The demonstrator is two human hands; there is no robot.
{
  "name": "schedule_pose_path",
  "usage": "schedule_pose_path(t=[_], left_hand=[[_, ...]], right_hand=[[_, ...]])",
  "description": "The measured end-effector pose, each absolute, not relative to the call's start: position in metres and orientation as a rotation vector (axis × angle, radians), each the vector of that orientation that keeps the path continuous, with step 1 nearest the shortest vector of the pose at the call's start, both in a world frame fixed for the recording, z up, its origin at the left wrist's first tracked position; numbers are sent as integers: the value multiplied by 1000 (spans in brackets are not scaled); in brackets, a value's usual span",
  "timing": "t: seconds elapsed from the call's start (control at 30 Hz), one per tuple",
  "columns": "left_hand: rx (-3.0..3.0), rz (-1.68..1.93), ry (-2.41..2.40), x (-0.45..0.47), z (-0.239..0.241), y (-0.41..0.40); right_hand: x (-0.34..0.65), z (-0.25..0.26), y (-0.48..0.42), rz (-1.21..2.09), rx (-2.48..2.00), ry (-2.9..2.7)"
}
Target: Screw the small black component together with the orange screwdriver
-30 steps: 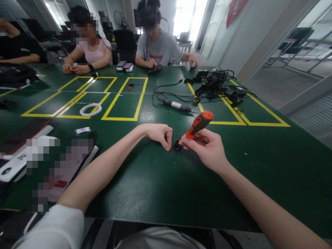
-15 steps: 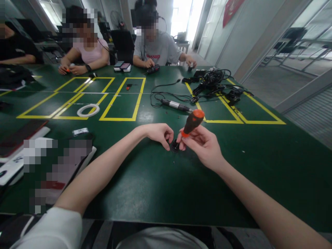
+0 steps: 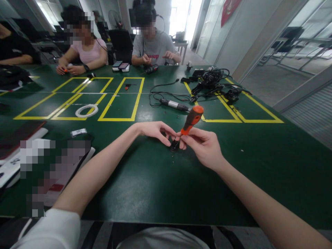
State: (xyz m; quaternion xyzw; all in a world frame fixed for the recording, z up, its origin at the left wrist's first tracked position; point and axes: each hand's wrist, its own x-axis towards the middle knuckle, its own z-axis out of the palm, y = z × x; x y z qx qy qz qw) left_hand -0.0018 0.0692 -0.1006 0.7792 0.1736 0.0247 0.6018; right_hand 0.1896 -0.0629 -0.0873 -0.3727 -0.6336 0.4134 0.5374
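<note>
Though aslant, a bulbous orange-and-dark screwdriver (image 3: 191,121)

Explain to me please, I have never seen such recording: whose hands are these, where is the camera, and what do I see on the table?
There is no machine here: these are a person's bare hands. The camera is worn on that person's head, looking forward and down. The right hand has a grip on an orange and dark screwdriver, handle up. The left hand is beside a small black part under the screwdriver; its exact shape is hard to see. On the green table are yellow tape outlines, a white ring, a power tool and tangled black cables. Other people sit across.
</note>
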Motion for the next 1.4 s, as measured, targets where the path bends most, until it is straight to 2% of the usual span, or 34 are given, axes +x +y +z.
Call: schedule_pose_path(t=[0.23, 0.47, 1.27, 1.4], left_hand=[[1865, 60, 390, 7, -110, 65], [1832, 84, 389, 5, -108, 65], [1823, 54, 403, 2, -106, 64], [1823, 53, 414, 1, -107, 65]], right_hand=[[190, -95, -65, 1085, -814, -1422], [189, -91, -62, 990, -834, -1435], [187, -101, -61, 1125, -799, -1427], [185, -98, -61, 1042, -904, -1433]])
